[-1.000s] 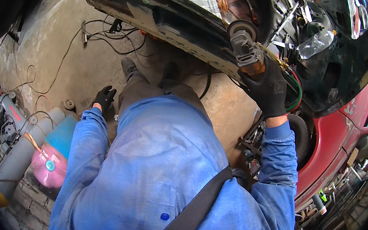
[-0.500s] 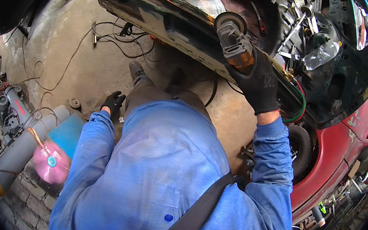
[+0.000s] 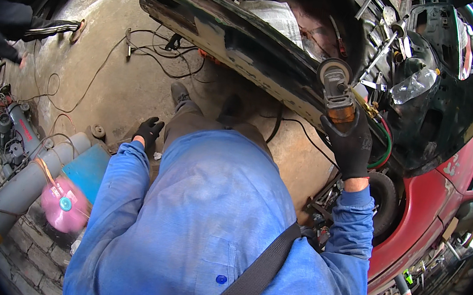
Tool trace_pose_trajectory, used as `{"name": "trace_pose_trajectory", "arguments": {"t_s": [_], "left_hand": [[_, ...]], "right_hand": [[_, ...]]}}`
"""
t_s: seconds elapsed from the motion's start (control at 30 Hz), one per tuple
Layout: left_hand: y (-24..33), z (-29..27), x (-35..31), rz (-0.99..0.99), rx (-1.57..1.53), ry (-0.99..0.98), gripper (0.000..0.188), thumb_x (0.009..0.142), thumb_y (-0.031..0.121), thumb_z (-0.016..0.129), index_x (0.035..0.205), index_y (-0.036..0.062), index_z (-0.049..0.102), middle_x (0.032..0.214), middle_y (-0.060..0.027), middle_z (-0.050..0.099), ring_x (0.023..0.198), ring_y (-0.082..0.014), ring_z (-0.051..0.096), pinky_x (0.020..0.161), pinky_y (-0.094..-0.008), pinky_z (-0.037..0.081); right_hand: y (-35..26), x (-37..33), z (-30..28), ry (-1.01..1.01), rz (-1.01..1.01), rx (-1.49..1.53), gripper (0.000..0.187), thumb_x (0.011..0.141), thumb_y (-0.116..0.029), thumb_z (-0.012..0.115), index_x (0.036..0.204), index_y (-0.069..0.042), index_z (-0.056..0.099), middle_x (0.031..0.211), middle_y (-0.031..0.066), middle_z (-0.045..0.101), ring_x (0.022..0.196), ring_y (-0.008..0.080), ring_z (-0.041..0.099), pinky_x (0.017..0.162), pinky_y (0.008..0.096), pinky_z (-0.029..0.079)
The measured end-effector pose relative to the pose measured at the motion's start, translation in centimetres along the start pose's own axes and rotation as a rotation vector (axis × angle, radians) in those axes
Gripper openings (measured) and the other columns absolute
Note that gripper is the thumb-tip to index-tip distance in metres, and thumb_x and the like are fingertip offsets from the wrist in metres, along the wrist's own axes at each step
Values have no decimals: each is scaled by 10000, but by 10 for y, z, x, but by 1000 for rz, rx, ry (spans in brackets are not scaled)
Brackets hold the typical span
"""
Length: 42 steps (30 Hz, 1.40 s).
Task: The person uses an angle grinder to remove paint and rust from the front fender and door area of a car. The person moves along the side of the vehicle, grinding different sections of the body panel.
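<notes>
My right hand (image 3: 349,144), in a black glove, is wrapped round an angle grinder (image 3: 339,95) with an orange body and a grey guarded head. Its round disc (image 3: 335,71) is up by the inner edge of a dark green car body panel (image 3: 249,48), and no sparks show there. Down at my left side hangs my left hand (image 3: 148,130), also gloved in black, with its fingers apart and nothing in it. A sheet of newspaper (image 3: 274,18) lies inside the panel, left of the disc. Whether the disc touches the metal I cannot tell.
Metal tools (image 3: 380,53) and a clear plastic bottle (image 3: 415,84) lie on the car body. Black cables (image 3: 164,57) loop over the floor. A grey cylinder (image 3: 28,189) and a pink container (image 3: 64,208) stand at left; another person's leg (image 3: 52,29) shows beyond. A red car (image 3: 425,214) is at right.
My right hand has drawn the angle grinder rightward and toward me, and the sparks have stopped. The other person's leg has come further into view at left. My left hand stays about where it was.
</notes>
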<state>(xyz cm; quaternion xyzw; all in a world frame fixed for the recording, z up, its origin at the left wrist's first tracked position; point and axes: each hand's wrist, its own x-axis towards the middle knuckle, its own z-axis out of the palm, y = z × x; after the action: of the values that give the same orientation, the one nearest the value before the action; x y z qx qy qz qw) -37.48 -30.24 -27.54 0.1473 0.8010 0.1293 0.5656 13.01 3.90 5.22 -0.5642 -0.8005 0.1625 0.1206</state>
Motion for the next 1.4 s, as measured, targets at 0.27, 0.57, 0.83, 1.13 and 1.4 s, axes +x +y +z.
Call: {"name": "trace_pose_trajectory", "arguments": {"t_s": [0.27,0.57,0.83,1.13,1.4], "left_hand": [[2,-4,1,-16,-14,-15,739,1017,452,774,1639,117,557,1469,-174,714,1069,-319,771,849,-449,618],[-9,-8,-8,10,-53,25,739,1029,456,746,1596,12,576,1342,-240,771,928,-262,779,877,-414,603],[-4,-12,-9,-13,-128,-1,739,1040,447,737,1606,8,558,1338,-245,770,979,-266,772,889,-408,604],[43,-25,-28,162,61,0,701,1057,402,721,1626,34,542,1470,-266,703,1244,-322,734,1064,-428,589],[248,-4,-84,760,167,-212,714,1131,501,629,1671,60,476,1577,-198,630,1470,-325,596,1222,-442,477]], "right_hand": [[-10,32,9,-41,-91,-60,795,871,-457,944,1434,7,628,1296,254,729,1166,439,734,990,502,598],[-40,53,26,-58,-164,19,776,867,-442,949,1421,-6,626,1282,262,725,1159,448,725,995,509,592],[-74,70,20,-110,-119,73,793,880,-434,942,1441,19,611,1286,262,720,1189,451,715,1019,508,585],[-107,101,43,-28,-263,43,908,895,-445,926,1564,19,524,1415,288,672,1294,457,675,1077,511,564],[-137,117,44,-91,-316,110,768,912,-253,904,1538,27,557,1372,248,701,1268,378,701,1072,470,564]]}}
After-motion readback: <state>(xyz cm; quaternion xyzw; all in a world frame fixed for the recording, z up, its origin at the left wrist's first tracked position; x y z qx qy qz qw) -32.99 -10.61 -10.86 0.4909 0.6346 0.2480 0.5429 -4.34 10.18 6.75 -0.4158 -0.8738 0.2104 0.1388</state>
